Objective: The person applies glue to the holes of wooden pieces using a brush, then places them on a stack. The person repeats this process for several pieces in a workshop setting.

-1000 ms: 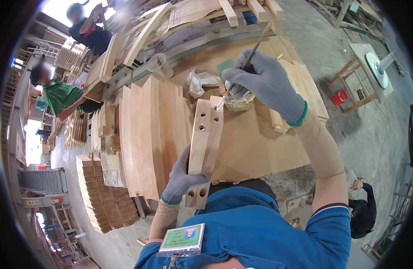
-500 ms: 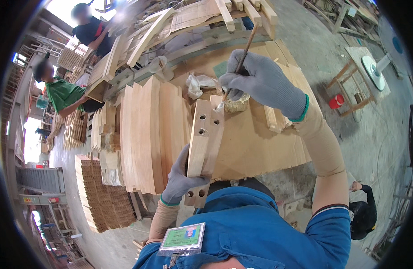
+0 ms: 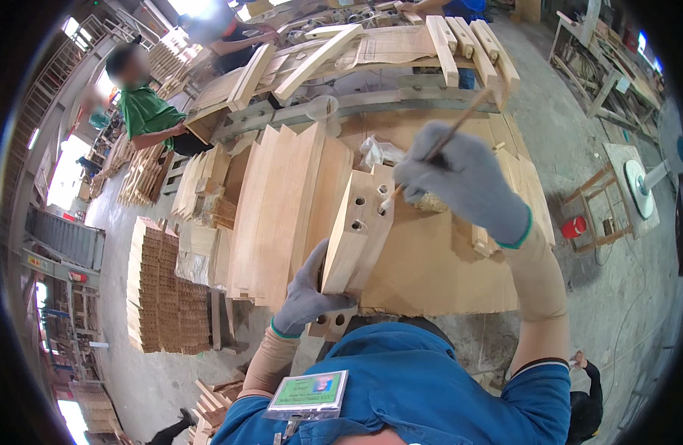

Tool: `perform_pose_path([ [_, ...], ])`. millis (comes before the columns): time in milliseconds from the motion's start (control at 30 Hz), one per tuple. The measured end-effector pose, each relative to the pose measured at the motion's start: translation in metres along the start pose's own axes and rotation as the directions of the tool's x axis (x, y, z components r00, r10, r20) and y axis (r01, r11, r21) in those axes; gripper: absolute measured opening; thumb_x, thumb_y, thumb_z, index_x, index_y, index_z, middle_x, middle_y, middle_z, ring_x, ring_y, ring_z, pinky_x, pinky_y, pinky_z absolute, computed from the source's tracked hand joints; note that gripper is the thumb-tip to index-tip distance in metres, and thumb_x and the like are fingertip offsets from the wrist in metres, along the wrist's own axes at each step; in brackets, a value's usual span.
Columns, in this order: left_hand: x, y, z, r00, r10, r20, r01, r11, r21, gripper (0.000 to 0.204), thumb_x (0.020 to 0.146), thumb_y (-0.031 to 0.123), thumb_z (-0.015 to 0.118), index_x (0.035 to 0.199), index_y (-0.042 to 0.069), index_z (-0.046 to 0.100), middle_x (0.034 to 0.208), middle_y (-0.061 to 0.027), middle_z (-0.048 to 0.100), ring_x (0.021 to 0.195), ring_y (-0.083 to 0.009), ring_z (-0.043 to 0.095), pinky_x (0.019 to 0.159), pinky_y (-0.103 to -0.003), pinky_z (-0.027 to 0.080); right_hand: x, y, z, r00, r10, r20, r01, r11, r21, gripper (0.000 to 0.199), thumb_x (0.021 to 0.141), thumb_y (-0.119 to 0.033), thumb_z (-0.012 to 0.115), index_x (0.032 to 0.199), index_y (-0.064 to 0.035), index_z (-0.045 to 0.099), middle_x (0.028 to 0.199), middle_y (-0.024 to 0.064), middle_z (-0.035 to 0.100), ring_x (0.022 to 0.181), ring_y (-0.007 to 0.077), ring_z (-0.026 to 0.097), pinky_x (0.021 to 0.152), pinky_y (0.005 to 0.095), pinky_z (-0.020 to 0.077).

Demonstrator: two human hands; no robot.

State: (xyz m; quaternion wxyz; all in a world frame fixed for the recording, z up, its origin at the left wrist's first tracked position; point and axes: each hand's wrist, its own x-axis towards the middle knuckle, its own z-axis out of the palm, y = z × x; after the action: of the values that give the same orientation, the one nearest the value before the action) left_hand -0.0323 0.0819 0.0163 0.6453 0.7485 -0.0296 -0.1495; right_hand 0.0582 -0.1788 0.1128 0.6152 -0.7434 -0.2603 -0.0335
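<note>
My left hand, in a grey knit glove, grips a pair of pale wooden bars lying side by side, tilted up and away from me. Round holes show near their far ends and again at the near end. Between the gloved fingers of my right hand is a thin brown stick, its whitish tip down at a hole in the right-hand bar. White residue marks some of the holes. Beyond the bars, partly behind my right hand, sit a crumpled plastic bag and a lumpy tan container.
A cardboard-covered table lies under my work. Stacked boards stand on its left, more bars on its right. Beyond are a bench with beams and a clear plastic cup. A co-worker in green is at the far left.
The stick's tip has moved from the bar's far end down to a hole in its face. My head view has shifted, and both hands still hold their things.
</note>
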Motion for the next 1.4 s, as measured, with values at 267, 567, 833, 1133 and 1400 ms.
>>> perform_pose_path([
  [267, -0.029, 0.011, -0.087, 0.999, -0.024, -0.032, 0.019, 0.990, -0.141, 0.096, 0.056, 0.005, 0.078, 0.142, 0.004, 0.035, 0.127, -0.0106, 0.053, 0.120, -0.0210, 0.049, 0.103, -0.032, 0.037, 0.042, -0.035, 0.092, 0.996, -0.077, 0.052, 0.081, 0.993, -0.082, 0.015, 0.084, -0.009, 0.067, 0.078, -0.0027, 0.055, 0.069, 0.0038, 0.063, 0.059, 0.0081, 0.060, 0.057, 0.0223, 0.0492],
  [567, -0.048, 0.000, -0.227, 0.983, 0.159, -0.089, -0.168, 0.979, -0.112, 0.096, 0.057, 0.016, 0.078, 0.142, 0.004, 0.035, 0.124, -0.0135, 0.054, 0.115, -0.0214, 0.051, 0.100, -0.031, 0.038, 0.114, -0.079, 0.216, 0.993, -0.103, -0.057, 0.107, 0.992, 0.061, 0.009, 0.084, 0.006, 0.061, 0.087, 0.0008, 0.054, 0.083, 0.0103, 0.064, 0.072, 0.0134, 0.063, 0.066, 0.0246, 0.0540],
  [833, -0.062, -0.001, -0.298, 0.996, 0.087, 0.009, -0.075, 0.895, -0.440, 0.091, 0.061, 0.005, 0.070, 0.143, 0.001, 0.029, 0.129, -0.0109, 0.049, 0.119, -0.0196, 0.047, 0.103, -0.031, 0.035, 0.097, -0.045, 0.294, 0.914, 0.001, -0.405, 0.110, 0.962, 0.250, 0.010, 0.089, 0.001, 0.059, 0.098, 0.0029, 0.060, 0.090, 0.0115, 0.066, 0.084, 0.0151, 0.065, 0.079, 0.0275, 0.0543],
  [1133, -0.099, -0.019, -0.307, 0.990, 0.123, -0.069, -0.139, 0.785, -0.604, 0.083, 0.065, 0.003, 0.068, 0.140, 0.001, 0.033, 0.127, -0.0090, 0.049, 0.116, -0.0179, 0.047, 0.101, -0.030, 0.036, 0.087, -0.013, 0.417, 0.995, 0.044, -0.092, -0.006, 0.925, 0.380, 0.051, 0.098, -0.012, 0.050, 0.141, 0.0048, 0.029, 0.122, 0.0167, 0.055, 0.111, 0.0198, 0.055, 0.093, 0.0297, 0.0477],
  [1400, -0.131, -0.014, -0.292, 0.928, 0.332, -0.169, -0.369, 0.759, -0.537, 0.085, 0.071, 0.010, 0.072, 0.143, 0.005, 0.027, 0.128, -0.0089, 0.046, 0.120, -0.0171, 0.044, 0.099, -0.031, 0.040, 0.057, -0.055, 0.441, 0.991, 0.106, 0.081, -0.131, 0.877, 0.463, 0.066, 0.077, -0.010, 0.062, 0.136, 0.0048, 0.035, 0.124, 0.0151, 0.050, 0.112, 0.0230, 0.053, 0.094, 0.0327, 0.0450],
])
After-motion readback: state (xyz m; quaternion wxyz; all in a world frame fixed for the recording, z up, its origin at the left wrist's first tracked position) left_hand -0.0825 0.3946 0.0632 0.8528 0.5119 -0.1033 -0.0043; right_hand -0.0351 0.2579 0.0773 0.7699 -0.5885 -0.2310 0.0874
